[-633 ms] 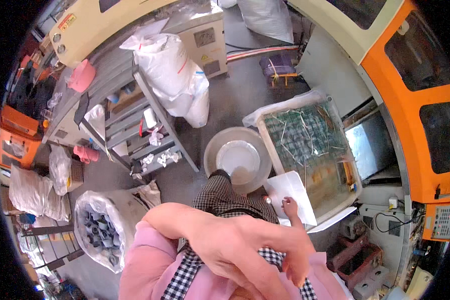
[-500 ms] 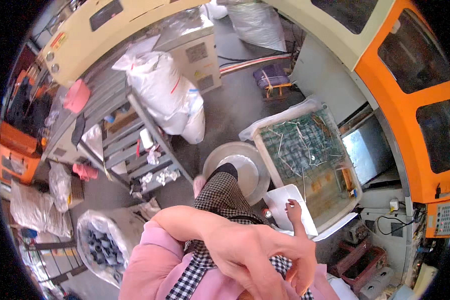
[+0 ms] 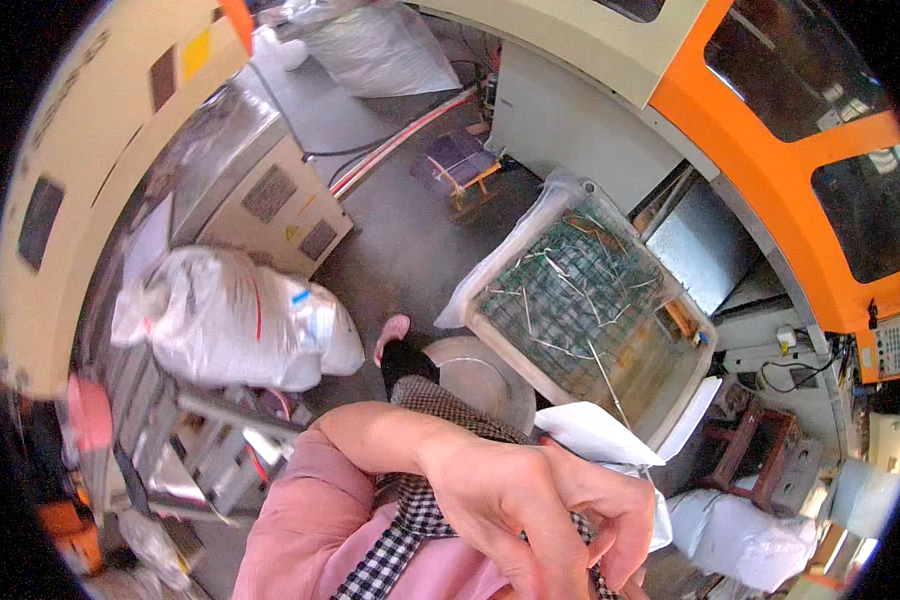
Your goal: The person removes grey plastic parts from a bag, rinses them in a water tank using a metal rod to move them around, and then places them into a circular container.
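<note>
Close in front of me, my left hand (image 3: 535,505) is bent across from its pink sleeve, its fingers curled inward. Whatever they may hold is hidden behind the knuckles. Beyond it a white sheet or flap (image 3: 600,432) lies tilted at the near edge of a pale tub (image 3: 510,358). A little skin of my right hand (image 3: 547,441) shows at the left edge of that white piece; the rest is covered, so its grip cannot be made out. Inside the tub are green netting (image 3: 570,285) and several thin pale rods.
A round metal basin (image 3: 480,375) stands left of the tub, beside my foot in a pink shoe (image 3: 392,332). Stuffed white sacks (image 3: 235,320) lean by a grey rack (image 3: 160,440). An orange and cream machine (image 3: 780,180) borders the right; a dark red stand (image 3: 760,440) is lower right.
My view has turned, so the sacks and rack appear lower left. The white piece is tilted differently, and my right hand, formerly visible over it, is mostly hidden. My left hand stays curled.
</note>
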A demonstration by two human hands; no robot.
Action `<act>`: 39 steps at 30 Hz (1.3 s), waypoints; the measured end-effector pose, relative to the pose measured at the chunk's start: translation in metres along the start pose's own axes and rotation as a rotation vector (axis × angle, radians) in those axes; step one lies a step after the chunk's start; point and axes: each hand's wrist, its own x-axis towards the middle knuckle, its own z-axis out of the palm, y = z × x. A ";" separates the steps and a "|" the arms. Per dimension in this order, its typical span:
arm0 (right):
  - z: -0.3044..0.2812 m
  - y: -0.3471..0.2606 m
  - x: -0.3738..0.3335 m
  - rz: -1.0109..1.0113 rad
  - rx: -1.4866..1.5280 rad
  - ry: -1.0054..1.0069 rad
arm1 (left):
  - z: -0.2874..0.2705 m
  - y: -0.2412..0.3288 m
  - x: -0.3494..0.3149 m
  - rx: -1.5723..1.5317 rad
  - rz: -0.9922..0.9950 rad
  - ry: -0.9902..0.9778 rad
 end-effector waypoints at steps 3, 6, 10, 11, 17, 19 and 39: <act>0.055 -0.073 0.002 -0.211 -0.225 0.158 | -0.080 0.083 -0.004 -0.090 0.062 -0.008; 0.088 -0.176 -0.001 0.015 -0.264 0.013 | -0.150 0.167 0.001 -0.125 0.135 -0.012; 0.092 -0.310 0.010 -0.250 0.039 0.026 | -0.207 0.256 0.004 -0.147 0.068 -0.033; 0.087 -0.334 0.012 -0.119 0.056 -0.035 | -0.218 0.273 0.006 -0.145 0.051 -0.057; 0.110 -0.365 0.040 0.110 -0.068 -0.021 | -0.260 0.332 0.015 -0.167 -0.059 -0.074; 0.132 -0.354 0.042 0.051 -0.058 -0.063 | -0.272 0.334 0.024 -0.136 -0.025 -0.132; 0.132 -0.483 0.242 0.162 0.280 0.175 | -0.471 0.222 0.131 -0.099 -0.382 -0.169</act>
